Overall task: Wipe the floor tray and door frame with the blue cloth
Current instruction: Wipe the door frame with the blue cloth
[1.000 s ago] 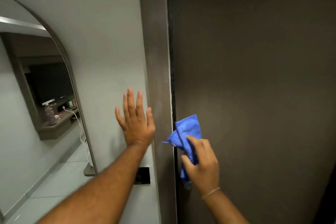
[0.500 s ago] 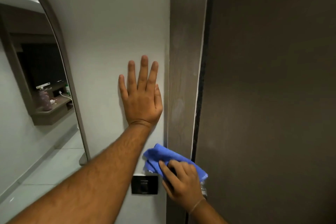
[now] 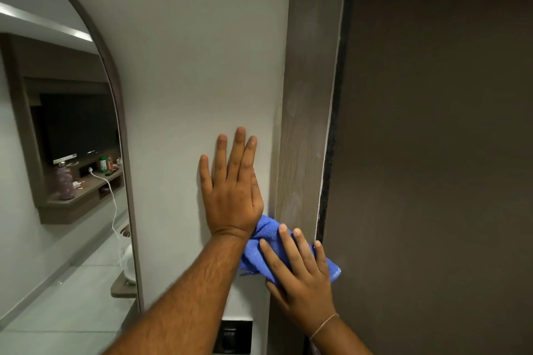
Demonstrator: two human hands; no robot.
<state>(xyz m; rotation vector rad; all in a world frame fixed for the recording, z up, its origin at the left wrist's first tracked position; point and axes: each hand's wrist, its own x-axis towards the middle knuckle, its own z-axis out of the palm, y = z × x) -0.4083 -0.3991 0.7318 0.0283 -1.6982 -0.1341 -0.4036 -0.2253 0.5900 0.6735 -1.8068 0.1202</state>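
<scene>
A grey-brown wooden door frame [image 3: 310,112] runs vertically between the white wall and the dark door [image 3: 438,138]. My right hand [image 3: 300,277] presses the folded blue cloth [image 3: 261,252] flat against the lower part of the frame, fingers spread over it. My left hand [image 3: 232,190] lies flat on the white wall just left of the frame, fingers together and pointing up, holding nothing; its wrist touches the cloth's upper edge. The floor tray is out of view.
An arched mirror [image 3: 57,181] fills the wall at the left and reflects a shelf, a screen and a white cable. A black wall switch [image 3: 233,337] sits low under my left forearm. The dark door is shut.
My right hand has flattened onto the cloth, which now sits across the frame. My left hand stays flat on the wall. The view has shifted, so the switch sits lower in the picture.
</scene>
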